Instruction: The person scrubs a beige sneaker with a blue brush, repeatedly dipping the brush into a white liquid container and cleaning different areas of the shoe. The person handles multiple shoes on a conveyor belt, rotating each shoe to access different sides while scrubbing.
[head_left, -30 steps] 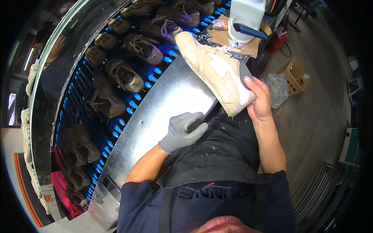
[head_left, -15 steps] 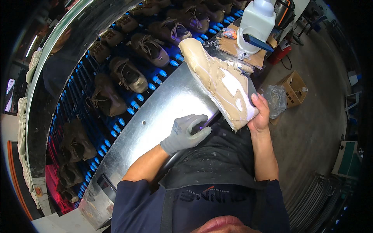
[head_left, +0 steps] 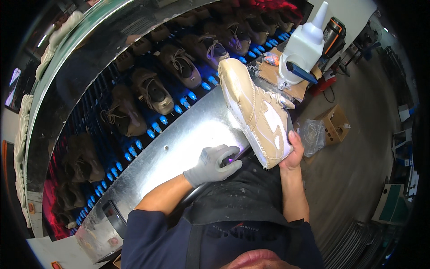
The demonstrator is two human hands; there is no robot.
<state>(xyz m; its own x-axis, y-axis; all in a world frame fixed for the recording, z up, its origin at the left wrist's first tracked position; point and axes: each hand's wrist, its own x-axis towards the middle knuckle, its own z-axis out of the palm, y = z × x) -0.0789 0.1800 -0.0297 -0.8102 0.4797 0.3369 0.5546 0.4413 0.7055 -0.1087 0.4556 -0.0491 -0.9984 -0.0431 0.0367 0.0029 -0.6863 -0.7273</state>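
Observation:
My right hand (head_left: pixel 293 152) is closed on the heel end of a beige shoe (head_left: pixel 260 112) with white side panels and laces. The shoe is raised on a slant, its toe pointing up and away to the left. The sole side faces left and has no outsole that I can see. To the left of the heel, my left hand (head_left: pixel 212 166) wears a grey glove. Its thumb and fingers curve apart with nothing between them, over the near edge of the shiny metal ledge (head_left: pixel 161 159).
Behind the ledge, brown shoes (head_left: pixel 152 92) sit in rows on a rack of blue-tipped rods (head_left: pixel 156 127) under a hood. A white squeeze bottle (head_left: pixel 302 51) stands at the far right on cardboard. A cardboard box (head_left: pixel 333 125) and a plastic bag (head_left: pixel 311 136) lie on the floor.
The view has turned a little, so the rack and bottle appear shifted. In the picture the held shoe sits lower and a bit more upright. Both hands keep nearly the same pose.

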